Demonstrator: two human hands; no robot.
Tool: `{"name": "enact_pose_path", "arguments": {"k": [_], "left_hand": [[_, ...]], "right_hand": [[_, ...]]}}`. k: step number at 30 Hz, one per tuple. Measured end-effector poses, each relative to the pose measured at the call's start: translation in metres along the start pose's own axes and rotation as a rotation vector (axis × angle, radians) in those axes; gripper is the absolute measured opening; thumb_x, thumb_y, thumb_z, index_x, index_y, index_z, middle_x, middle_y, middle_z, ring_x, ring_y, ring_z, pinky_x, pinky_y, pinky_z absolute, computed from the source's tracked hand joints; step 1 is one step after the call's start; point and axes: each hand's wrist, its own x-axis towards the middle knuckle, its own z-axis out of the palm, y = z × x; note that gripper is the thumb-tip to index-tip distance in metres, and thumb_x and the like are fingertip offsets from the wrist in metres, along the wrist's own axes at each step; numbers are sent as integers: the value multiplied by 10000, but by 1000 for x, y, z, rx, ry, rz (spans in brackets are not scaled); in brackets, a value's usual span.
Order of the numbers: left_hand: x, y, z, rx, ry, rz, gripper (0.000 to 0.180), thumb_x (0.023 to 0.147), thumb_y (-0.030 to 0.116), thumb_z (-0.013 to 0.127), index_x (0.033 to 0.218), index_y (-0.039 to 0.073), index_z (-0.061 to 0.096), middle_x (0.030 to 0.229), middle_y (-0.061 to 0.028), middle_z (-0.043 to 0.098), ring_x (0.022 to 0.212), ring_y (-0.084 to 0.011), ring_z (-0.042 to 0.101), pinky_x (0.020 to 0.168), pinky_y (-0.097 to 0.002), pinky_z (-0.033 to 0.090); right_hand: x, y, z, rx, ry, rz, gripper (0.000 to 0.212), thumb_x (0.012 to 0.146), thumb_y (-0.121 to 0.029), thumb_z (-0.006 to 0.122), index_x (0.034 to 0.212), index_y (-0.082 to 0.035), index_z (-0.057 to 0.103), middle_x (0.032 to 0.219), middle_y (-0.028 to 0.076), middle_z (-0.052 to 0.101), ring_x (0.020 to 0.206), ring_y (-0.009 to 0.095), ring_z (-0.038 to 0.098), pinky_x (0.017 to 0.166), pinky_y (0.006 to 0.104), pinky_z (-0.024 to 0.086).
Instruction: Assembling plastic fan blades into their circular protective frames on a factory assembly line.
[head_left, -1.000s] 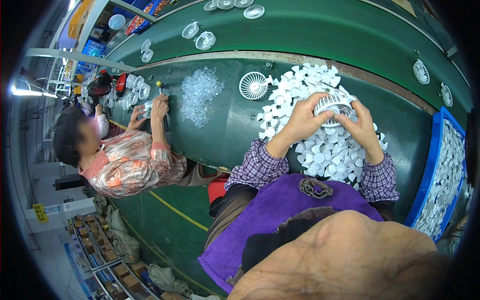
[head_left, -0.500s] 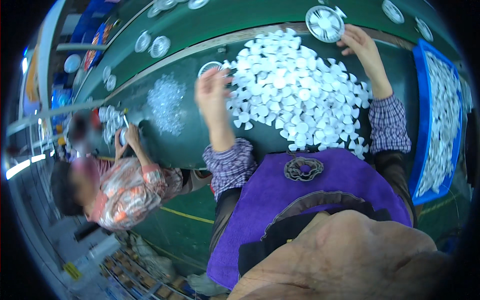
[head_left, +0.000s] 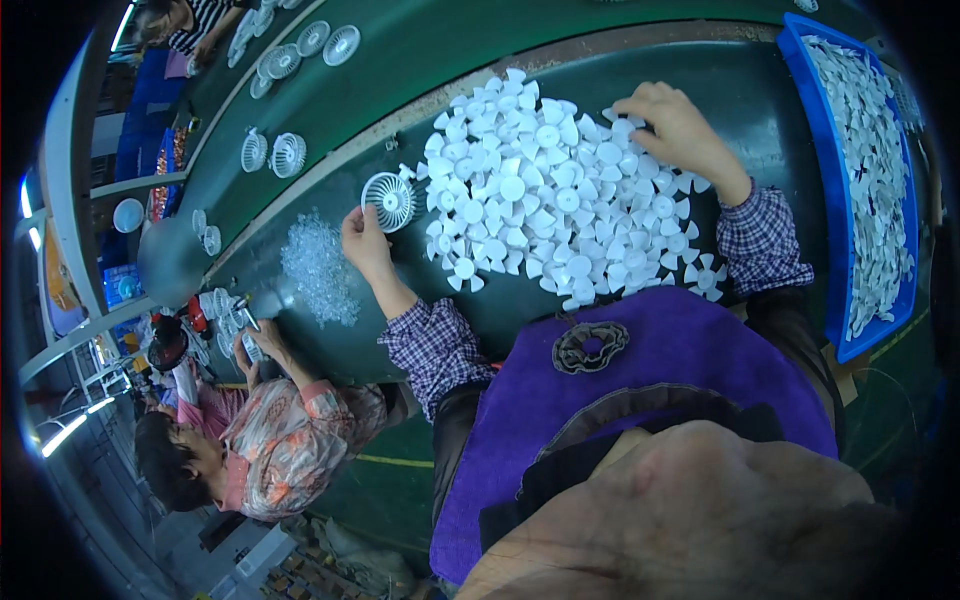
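My left hand (head_left: 367,243) is closed on the near left rim of a round white slatted fan grille (head_left: 392,203), which has a small side piece at its far right. Beside it spreads a big heap of small white fan blades (head_left: 560,200). My right hand (head_left: 668,122) reaches over the far right part of this heap. Its fingers are curled down and pinch a fan blade (head_left: 634,121), mostly covered by the fingers.
A blue bin (head_left: 838,240) full of white parts stands at the right. Small clear pieces (head_left: 318,268) lie in a pile to the left. A co-worker (head_left: 295,435) handles parts farther left. Beyond the ledge, several grilles (head_left: 288,155) lie on a green belt (head_left: 420,60).
My left hand has taken hold of the grille it was near. My right hand has come away from another grille beyond the heap and down onto the fan blades. The view has shifted.
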Motion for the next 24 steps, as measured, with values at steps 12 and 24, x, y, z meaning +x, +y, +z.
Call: {"name": "enact_pose_path", "arguments": {"k": [12,24], "left_hand": [[-46,19,-15,-938,-398,-272,296,850,68,606,1129,27,517,950,-124,652,722,-209,663,513,-291,559],[-75,64,16,-924,-497,-292,279,846,75,630,1106,23,543,1003,-108,636,825,-200,668,616,-373,603]], "right_hand": [[20,-6,-9,-307,-78,140,271,677,-89,663,937,-15,647,948,117,556,984,271,508,822,390,388],[19,-5,0,-380,-59,55,407,687,-103,689,1083,-58,604,973,106,581,964,277,526,800,383,400]]}}
